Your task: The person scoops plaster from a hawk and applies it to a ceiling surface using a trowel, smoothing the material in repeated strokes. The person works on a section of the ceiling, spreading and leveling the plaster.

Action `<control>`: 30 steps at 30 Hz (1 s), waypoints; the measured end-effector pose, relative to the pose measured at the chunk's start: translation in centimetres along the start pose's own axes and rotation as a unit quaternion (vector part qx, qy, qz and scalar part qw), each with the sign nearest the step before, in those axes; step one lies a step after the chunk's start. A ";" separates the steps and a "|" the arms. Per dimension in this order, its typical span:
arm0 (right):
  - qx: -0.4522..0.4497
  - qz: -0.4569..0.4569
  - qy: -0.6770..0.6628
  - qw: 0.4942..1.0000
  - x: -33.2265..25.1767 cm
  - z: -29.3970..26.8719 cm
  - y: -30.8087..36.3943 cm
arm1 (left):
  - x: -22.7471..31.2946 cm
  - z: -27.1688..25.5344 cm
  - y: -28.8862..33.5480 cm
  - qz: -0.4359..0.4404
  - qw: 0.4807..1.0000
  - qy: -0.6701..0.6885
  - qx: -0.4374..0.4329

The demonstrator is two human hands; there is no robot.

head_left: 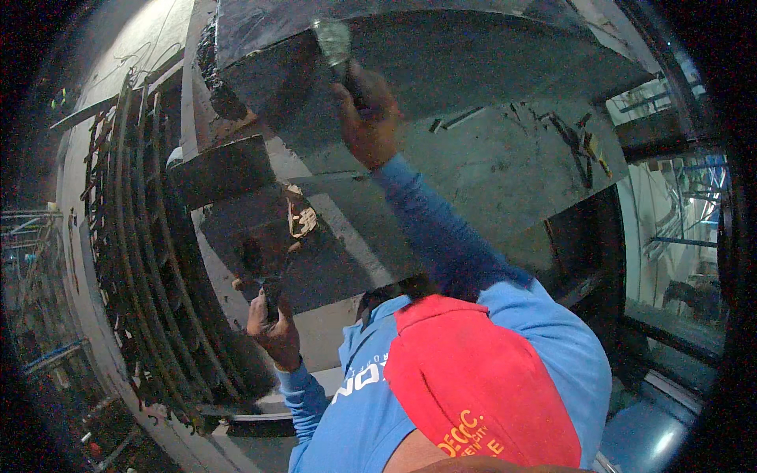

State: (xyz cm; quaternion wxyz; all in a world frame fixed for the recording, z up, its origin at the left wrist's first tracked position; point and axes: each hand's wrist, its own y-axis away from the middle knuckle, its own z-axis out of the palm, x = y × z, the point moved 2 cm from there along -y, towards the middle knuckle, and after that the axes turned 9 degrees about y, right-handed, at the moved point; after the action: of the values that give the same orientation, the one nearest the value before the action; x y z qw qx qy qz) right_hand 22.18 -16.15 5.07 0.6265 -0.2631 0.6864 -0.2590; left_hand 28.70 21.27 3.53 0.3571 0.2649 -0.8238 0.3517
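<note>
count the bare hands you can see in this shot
2: the right hand, above centre, gripping a pale-ended tool; the left hand, lower left, fingers around a small dark object. The dark rim could hide others.

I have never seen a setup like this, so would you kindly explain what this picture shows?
There is no machine here: a person is using two bare hands. The single picture comes from a fisheye camera worn on the head, looking down, so straight edges bend near the rim. The right hand grips a flat, pale-ended tool. The left hand holds a small dark object, too unclear to identify. On the grey surface to the right lie thin dark scraps; long bars run along the left.
</note>
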 end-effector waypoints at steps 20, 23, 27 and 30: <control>-0.045 -0.089 0.133 0.986 -1.0 1.0 1.3 | -0.7 -0.4 -0.1 -0.055 0.997 0.043 -0.014; -0.030 -0.108 0.117 0.987 0.3 1.8 0.7 | -1.0 0.0 0.2 -0.023 0.998 0.051 0.009; -0.081 -0.105 0.124 0.983 1.2 2.0 1.3 | 0.1 0.2 -0.9 0.051 0.998 0.019 0.041; -0.161 -0.122 0.159 0.966 -0.4 -1.4 2.9 | 1.4 -0.6 -3.1 0.045 0.999 -0.022 -0.019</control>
State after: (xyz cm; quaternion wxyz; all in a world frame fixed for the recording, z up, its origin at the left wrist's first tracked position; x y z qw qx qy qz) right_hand 20.73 -13.71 3.53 0.4223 -0.3980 0.7726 -0.2577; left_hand 30.18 19.53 6.14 0.3278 0.2287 -0.8489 0.3459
